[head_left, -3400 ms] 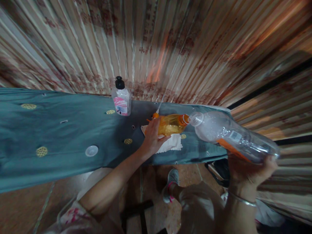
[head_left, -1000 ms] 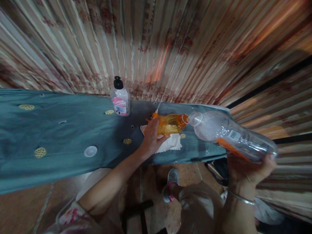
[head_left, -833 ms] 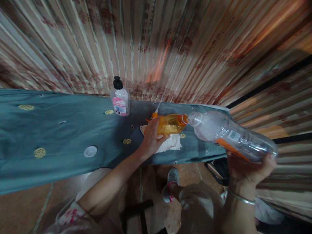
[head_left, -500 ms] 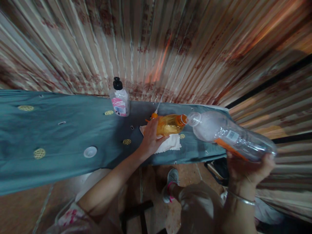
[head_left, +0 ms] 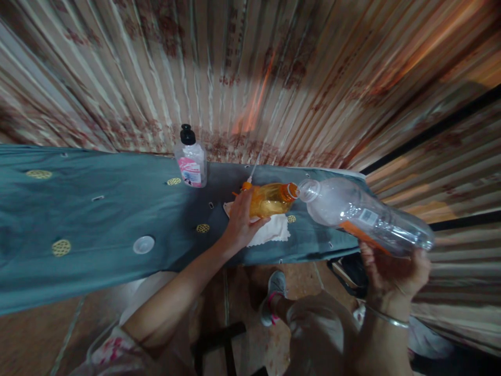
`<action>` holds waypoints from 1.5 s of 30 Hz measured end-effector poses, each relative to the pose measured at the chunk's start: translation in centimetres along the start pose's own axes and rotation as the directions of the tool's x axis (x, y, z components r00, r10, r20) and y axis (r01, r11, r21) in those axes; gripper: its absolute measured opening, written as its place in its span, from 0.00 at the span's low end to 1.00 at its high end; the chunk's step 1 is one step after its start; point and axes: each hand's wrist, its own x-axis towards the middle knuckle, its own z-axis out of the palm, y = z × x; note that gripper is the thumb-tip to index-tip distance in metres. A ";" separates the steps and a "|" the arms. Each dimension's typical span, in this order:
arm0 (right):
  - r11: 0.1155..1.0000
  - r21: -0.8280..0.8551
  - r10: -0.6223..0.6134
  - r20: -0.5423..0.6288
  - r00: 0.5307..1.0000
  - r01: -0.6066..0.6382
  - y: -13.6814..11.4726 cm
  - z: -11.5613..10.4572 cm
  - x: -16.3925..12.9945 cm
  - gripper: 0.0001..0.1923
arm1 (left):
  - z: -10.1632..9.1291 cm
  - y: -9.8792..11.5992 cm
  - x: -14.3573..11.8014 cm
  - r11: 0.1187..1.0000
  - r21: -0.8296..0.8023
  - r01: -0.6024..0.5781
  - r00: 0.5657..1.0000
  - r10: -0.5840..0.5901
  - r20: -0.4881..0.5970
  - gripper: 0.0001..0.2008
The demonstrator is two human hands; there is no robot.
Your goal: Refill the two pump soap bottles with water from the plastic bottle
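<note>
An orange bottle [head_left: 269, 200], lying on a white cloth [head_left: 270, 231], is gripped by the left hand [head_left: 241, 222]. At its 3 o'clock, a clear bottle [head_left: 364, 215] is clasped, tilted, by the right hand [head_left: 393, 266], mouths touching.

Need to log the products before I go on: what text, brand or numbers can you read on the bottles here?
No text is readable.
Pink label on the small clear bottle with black cap: print too blurred.
White sticker on the large clear plastic bottle in the right hand: too small.
Orange bottle under the left hand: no label visible.
</note>
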 end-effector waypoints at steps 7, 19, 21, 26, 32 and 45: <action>0.999 0.026 0.027 -0.006 1.000 -0.026 0.1 -0.3 0.1 0.27 | 0.1 0.0 0.1 1.000 0.004 0.022 1.000 -0.022 -0.014 0.40; 0.999 0.041 -0.018 -0.018 1.000 0.018 0.0 0.4 -0.2 0.27 | 0.1 0.1 0.0 1.000 -0.012 -0.015 1.000 0.015 0.005 0.39; 0.999 0.048 -0.019 -0.008 1.000 0.019 0.1 0.2 0.0 0.28 | 0.1 0.1 0.0 1.000 -0.006 -0.013 1.000 0.013 0.005 0.40; 0.998 0.067 0.011 0.003 1.000 -0.011 0.4 0.1 0.1 0.29 | 0.2 0.0 0.0 1.000 0.012 -0.024 1.000 0.024 0.003 0.39; 0.992 0.124 0.008 0.034 0.999 -0.012 0.8 0.8 -0.1 0.35 | 0.2 -0.1 -0.1 0.998 0.015 -0.054 0.999 0.054 -0.006 0.39; 0.964 0.253 0.058 0.108 0.992 -0.084 1.5 1.4 0.0 0.40 | 0.3 -0.1 -0.2 0.999 0.004 -0.044 0.999 0.044 -0.025 0.40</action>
